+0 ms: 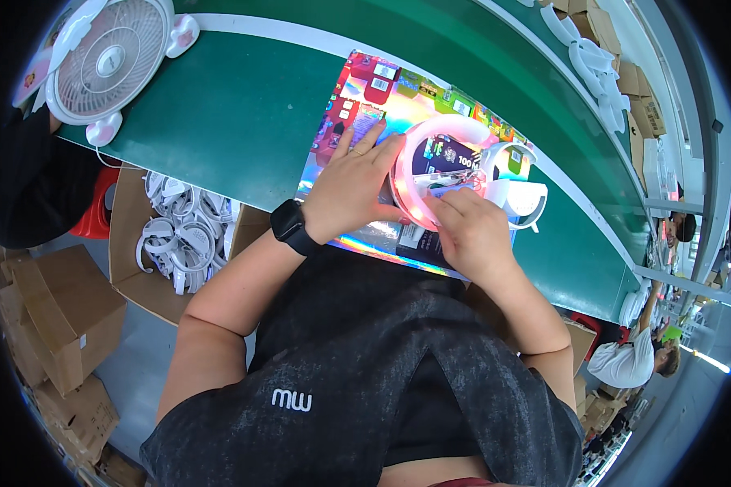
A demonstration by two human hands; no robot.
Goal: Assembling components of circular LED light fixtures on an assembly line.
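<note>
A pink-lit ring-shaped part (404, 174) lies on a shiny, rainbow-coloured printed sheet (398, 89) on the bench. My left hand (351, 191), a dark watch on its wrist, rests on the sheet with fingers spread. Its fingertips and thumb reach the ring's left side. At the ring's lower right, my right hand (473, 235) has its fingers curled together over the opening; whatever they pinch is hidden. Small wires and metal parts (467, 178) show inside the ring. A white curved housing (521, 199) sits against its right side.
A white fan (110, 61) stands at the bench's far left. Below the green bench (219, 105), a cardboard box (126, 264) holds several white ring-shaped parts (183, 235). More white parts (597, 73) lie along the upper right. Other people (625, 357) are at the right.
</note>
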